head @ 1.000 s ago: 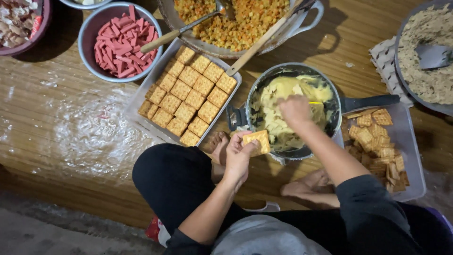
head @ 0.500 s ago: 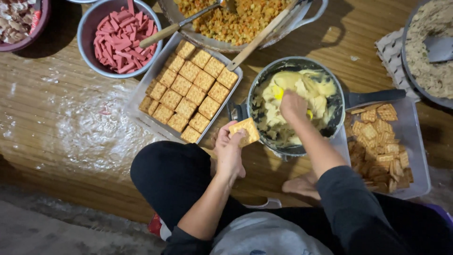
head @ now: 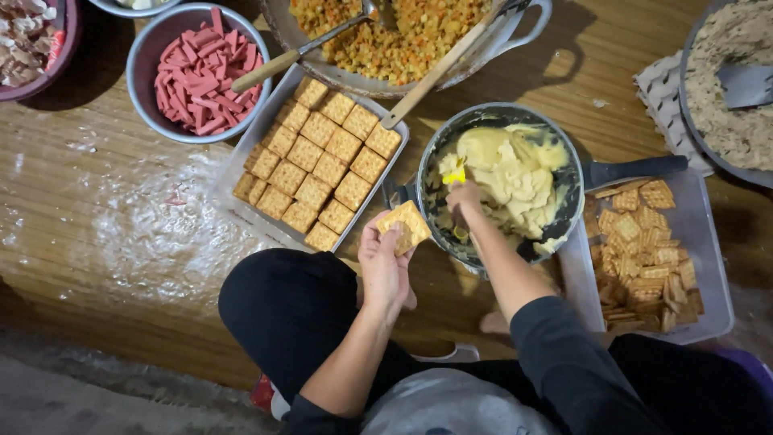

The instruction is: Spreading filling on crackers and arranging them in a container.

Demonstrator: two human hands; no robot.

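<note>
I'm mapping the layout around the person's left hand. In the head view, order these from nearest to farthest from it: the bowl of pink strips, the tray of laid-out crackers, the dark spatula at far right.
From the left hand, holding a cracker:
1. Tray of laid-out crackers, just up and left.
2. Bowl of pink strips, farther up-left.
3. Dark spatula, far upper right.

Bowl of pink strips (head: 200, 72); mixed-vegetable pan (head: 403, 36); crumb dish (head: 729, 89).

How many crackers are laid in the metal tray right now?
15 crackers in the tray, in diagonal rows from its top end to its bottom corner. One more cracker sits in the left hand; loose ones fill the plastic tub.
</note>
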